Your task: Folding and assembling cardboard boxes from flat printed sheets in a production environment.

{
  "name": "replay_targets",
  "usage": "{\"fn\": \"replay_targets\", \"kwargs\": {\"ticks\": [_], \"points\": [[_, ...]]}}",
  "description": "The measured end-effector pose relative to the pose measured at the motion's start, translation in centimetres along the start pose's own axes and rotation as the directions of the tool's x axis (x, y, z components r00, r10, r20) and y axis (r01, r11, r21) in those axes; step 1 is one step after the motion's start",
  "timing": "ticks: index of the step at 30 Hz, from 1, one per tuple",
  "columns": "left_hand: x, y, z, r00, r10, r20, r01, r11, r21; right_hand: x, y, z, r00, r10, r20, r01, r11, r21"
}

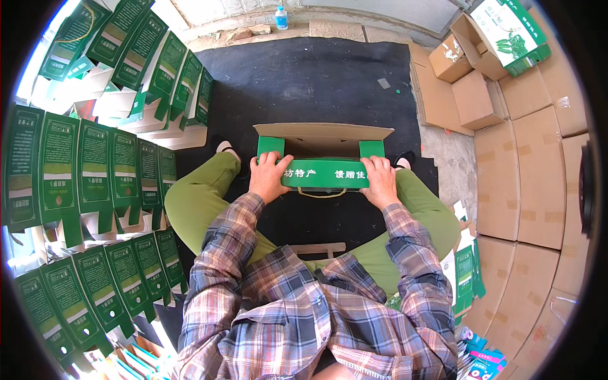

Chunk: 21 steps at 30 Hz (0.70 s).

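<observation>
Between my knees is a green cardboard gift box (324, 174) with white lettering along its near panel. Its far brown flap stands up and two green side tabs stick out, so the dark hollow shows. A yellow cord handle (323, 194) loops out on the near side. My left hand (269, 177) is closed over the panel's left end, fingers on top and thumb along its face. At the right end my right hand (380, 183) grips the same panel in a similar way, thumb partly hidden.
Rows of green printed cartons (95, 164) stand stacked at the left. Brown cardboard boxes (500, 183) are piled at the right, with a green and white box (510, 38) on top. Black sheeting (304, 82) covers the floor. A blue-labelled bottle (281, 19) stands by the far wall.
</observation>
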State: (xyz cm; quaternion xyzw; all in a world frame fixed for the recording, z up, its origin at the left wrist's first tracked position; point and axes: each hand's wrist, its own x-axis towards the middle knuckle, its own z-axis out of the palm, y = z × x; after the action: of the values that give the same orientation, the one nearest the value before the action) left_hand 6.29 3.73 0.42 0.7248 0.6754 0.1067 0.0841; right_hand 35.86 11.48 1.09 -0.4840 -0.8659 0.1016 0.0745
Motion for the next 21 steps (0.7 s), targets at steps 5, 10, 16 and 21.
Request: {"fn": "replay_targets", "kwargs": {"ticks": [5, 10, 16, 21], "points": [[-0.5, -1.1, 0.6, 1.0, 0.021, -0.007, -0.021, 1.0, 0.005, 0.1, -0.3, 0.6, 0.999, -0.019, 0.037, 0.018, 0.999, 0.037], [0.2, 0.4, 0.1, 0.993, 0.078, 0.089, -0.097, 0.967, 0.237, -0.6, 0.3, 1.7, 0.991, 0.012, 0.133, -0.002, 0.997, -0.08], [-0.3, -0.3, 0.4, 0.976, 0.2, 0.083, -0.207, 0.975, 0.086, -0.6, -0.3, 2.3, 0.987, 0.008, 0.159, 0.01, 0.994, -0.11], [-0.7, 0.6, 0.0, 0.964, 0.231, 0.134, -0.232, 0.973, -0.008, -0.5, 0.4, 2.2, 0.984, 0.1, 0.15, -0.077, 0.985, -0.155]]}}
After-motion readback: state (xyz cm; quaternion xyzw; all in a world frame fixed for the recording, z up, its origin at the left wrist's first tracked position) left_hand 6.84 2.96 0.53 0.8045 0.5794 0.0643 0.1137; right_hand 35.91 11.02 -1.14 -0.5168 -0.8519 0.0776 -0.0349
